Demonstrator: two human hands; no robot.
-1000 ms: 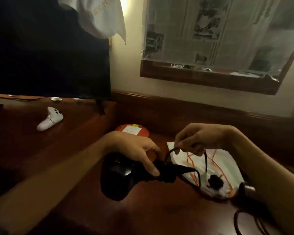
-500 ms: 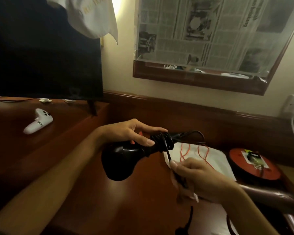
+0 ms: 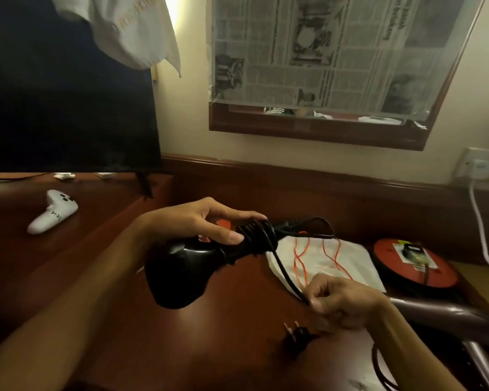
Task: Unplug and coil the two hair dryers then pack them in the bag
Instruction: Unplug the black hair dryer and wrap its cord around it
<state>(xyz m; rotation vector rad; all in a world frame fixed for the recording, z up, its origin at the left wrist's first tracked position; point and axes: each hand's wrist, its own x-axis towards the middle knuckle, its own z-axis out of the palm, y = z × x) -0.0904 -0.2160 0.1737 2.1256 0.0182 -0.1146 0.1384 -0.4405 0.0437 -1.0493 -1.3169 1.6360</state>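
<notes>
Step in hand looks like winding the cord (image 3: 283, 266) round the handle of the black dryer (image 3: 187, 266); left hand (image 3: 198, 224) grips the handle over the desk (image 3: 223, 348), thumb pinning the wraps; right hand (image 3: 342, 300) pinches the taut cord lower right, fingers curled on it; plug (image 3: 297, 335) dangles below. To do it well: keep tension even, lay turns side by side, keep the thumb on the last wrap, leave a short tail for tucking the plug. Dryer is glossy hard plastic, bulbous body, narrow handle; cord thin, rubbery, springy, likely to unwind if slackened. Bag (image 3: 336, 263) is white, limp, flat, orange drawstrings, lying just beyond; second dryer (image 3: 446, 314) dark maroon, smooth, lower right, cord not yet coiled.
</notes>
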